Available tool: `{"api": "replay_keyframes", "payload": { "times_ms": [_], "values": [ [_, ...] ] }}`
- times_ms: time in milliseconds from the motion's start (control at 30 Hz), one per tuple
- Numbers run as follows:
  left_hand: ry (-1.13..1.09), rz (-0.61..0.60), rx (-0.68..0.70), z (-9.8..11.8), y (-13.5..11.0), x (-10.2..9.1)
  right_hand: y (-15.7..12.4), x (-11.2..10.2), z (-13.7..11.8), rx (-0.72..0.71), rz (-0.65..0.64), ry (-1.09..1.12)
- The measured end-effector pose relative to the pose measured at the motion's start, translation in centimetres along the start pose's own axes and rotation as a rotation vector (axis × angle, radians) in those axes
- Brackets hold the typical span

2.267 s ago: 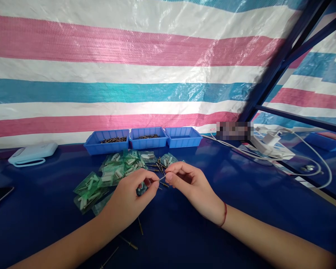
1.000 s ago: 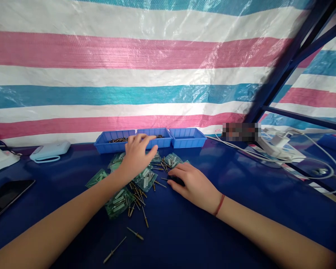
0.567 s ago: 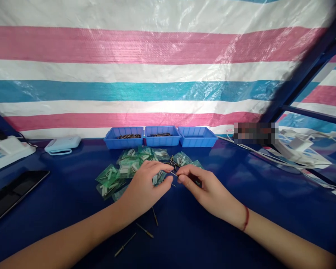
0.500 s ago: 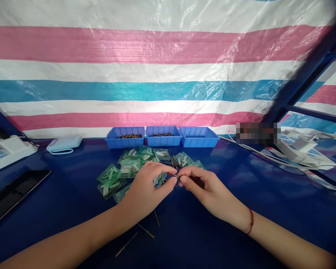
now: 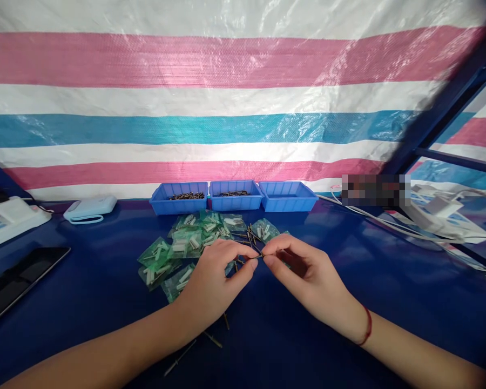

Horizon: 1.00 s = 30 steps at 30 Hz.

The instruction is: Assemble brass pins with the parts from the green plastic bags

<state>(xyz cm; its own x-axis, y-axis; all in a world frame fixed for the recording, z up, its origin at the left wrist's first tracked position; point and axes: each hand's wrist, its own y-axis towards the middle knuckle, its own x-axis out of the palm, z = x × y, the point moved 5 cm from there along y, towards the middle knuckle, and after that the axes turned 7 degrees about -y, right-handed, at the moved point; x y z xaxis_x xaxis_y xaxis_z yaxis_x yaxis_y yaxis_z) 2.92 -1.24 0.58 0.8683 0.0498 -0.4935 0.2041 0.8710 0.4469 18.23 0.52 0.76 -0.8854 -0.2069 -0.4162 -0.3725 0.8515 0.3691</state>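
Between my two hands is a thin metal piece that looks like a blind rivet [image 5: 259,256], mostly covered by fingertips. My left hand [image 5: 218,278] pinches one end with thumb and forefinger. The thumb and forefinger of my right hand [image 5: 314,273] are closed on the other end, the fingertips almost touching the left ones. Just beyond lie several loose rivets [image 5: 251,234], partly hidden by the hands. Green-tinted plastic bags [image 5: 186,243] with small pale and metal parts spread behind and left of my left hand. Nearer me, a few single rivets [image 5: 213,339] lie below my left forearm.
Three blue bins stand at the back: the left bin [image 5: 178,205] and middle bin [image 5: 235,203] hold small metal pieces, the right bin [image 5: 289,204] shows none. A phone [image 5: 22,281], a pale blue case [image 5: 89,208] and power strips [image 5: 12,221] flank them, with cables [image 5: 372,217] at right.
My right hand has shifted slightly right and its fingertips have drawn a little apart from the left ones. Both hands still pinch the thin piece; the view has moved slightly.
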Motion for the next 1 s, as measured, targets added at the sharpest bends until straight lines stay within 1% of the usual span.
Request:
{"api": "replay_keyframes", "payload": {
  "times_ms": [33,100,167,233,300,367,400,467,533,633,733,800,833,933,1000],
  "values": [
    [0.01,-0.008,0.004,0.0,0.2,-0.1,-0.1,0.0,-0.2,-0.04,0.006,-0.036],
    [0.049,0.0,0.007,-0.3,1.1,-0.7,0.0,-0.2,-0.2,-0.074,0.031,-0.104],
    [0.13,0.051,0.01,-1.0,3.1,-1.8,0.2,-0.2,0.1,-0.083,0.027,-0.234],
    [0.266,0.124,0.035,-2.1,5.8,-3.0,0.5,0.3,0.5,-0.116,-0.048,-0.416],
    [0.498,0.137,0.077,-3.2,8.5,-3.6,0.5,1.2,1.0,-0.163,-0.155,-0.562],
    [0.567,0.139,0.093,-4.3,10.3,-3.7,0.5,1.9,1.6,-0.189,-0.23,-0.642],
    [0.585,0.138,0.097,-4.7,10.7,-3.6,0.4,2.2,1.8,-0.192,-0.25,-0.661],
    [0.584,0.125,0.11,-4.9,10.1,-3.3,0.4,2.6,2.1,-0.191,-0.259,-0.654],
    [0.519,0.087,0.123,-4.4,8.3,-2.9,0.4,2.6,2.2,-0.179,-0.233,-0.605],
    [0.319,0.05,0.103,-3.2,4.9,-2.2,0.6,1.9,1.9,-0.109,-0.138,-0.475],
    [0.128,0.016,0.134,-1.5,2.7,-1.2,0.7,0.9,1.7,0.013,-0.086,-0.274],
    [0.013,-0.038,0.17,-0.5,2.0,-0.3,0.6,0.5,1.5,0.064,-0.084,-0.148],
    [-0.031,-0.056,0.167,-0.2,1.9,0.1,0.6,0.3,1.4,0.075,-0.085,-0.1],
    [-0.1,-0.046,0.065,-0.2,1.7,0.7,0.5,0.1,1.1,0.068,-0.092,-0.037],
    [-0.133,-0.029,-0.018,-0.7,1.7,1.0,0.5,-0.2,0.9,0.041,-0.055,-0.075]
  ]
}}
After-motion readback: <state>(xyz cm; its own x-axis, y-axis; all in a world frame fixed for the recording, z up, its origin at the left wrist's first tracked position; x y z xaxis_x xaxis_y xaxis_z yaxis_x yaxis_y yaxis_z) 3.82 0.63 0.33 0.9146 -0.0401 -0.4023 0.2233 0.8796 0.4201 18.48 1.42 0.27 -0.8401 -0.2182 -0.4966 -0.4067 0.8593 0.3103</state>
